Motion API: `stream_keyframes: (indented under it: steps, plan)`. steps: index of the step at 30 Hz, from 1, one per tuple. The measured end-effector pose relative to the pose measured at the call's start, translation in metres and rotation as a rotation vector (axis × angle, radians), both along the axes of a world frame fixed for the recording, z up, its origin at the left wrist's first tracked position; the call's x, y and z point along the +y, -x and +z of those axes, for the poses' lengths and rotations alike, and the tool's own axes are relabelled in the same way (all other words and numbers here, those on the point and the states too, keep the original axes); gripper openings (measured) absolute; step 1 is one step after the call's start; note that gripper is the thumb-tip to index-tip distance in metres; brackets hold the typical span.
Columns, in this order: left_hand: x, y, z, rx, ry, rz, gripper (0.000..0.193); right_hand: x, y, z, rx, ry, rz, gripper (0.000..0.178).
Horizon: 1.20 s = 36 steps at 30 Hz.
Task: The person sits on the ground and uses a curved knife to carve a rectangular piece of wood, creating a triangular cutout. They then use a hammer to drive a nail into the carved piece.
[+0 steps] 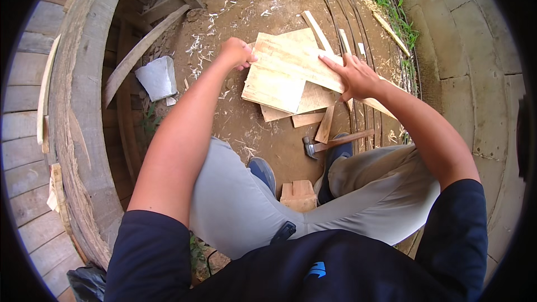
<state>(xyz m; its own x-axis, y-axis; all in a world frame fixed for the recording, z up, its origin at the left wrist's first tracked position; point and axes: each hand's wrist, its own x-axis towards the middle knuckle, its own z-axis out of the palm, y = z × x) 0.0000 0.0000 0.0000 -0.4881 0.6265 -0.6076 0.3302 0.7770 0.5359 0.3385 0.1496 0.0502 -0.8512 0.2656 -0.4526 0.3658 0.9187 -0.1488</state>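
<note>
A pale L-shaped wooden board (282, 70) lies over another wooden board (319, 99) in front of me, tilted across the ground. My left hand (238, 54) is at the board's left edge, with its fingers curled and pressed together; what they pinch, if anything, is too small to tell. My right hand (359, 78) grips the narrow right end of the L-shaped board, index finger stretched along its top face and the thumb by its near edge. A hammer (335, 144) with a wooden handle rests near my right shoe, just below the boards.
Wood strips (318, 31) and offcuts lie around the boards. Thin dark rods (341, 11) run along the ground at right, beside a block wall (453, 50). A grey stone (157, 78) and thick timber (92, 106) stand at left. A small wooden block (298, 194) sits between my feet.
</note>
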Motion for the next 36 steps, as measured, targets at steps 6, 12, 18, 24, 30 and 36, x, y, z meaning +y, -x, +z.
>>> stream_keyframes:
  steps: [6,12,18,24,30,36]
  plan:
    - [0.0,0.002,-0.002,-0.027,-0.037,-0.002,0.02,0.003,0.006,0.002,-0.028,0.048,-0.014,0.128]
    - [-0.001,-0.003,-0.001,-0.004,-0.089,-0.054,0.017,0.005,0.002,0.0,-0.03,0.048,-0.026,0.128]
    - [-0.003,0.0,0.002,-0.021,-0.089,-0.067,0.023,0.004,0.005,0.003,-0.034,0.095,-0.044,0.126]
    - [-0.002,0.0,0.001,-0.044,-0.036,-0.015,0.028,0.004,0.002,0.001,-0.009,0.072,-0.033,0.127]
    - [0.0,-0.004,0.003,-0.007,0.018,0.038,0.022,0.003,0.004,0.001,-0.017,0.077,-0.038,0.128]
    - [0.004,-0.011,0.009,0.026,0.072,0.009,0.021,0.005,-0.002,-0.009,0.019,0.037,-0.022,0.13]
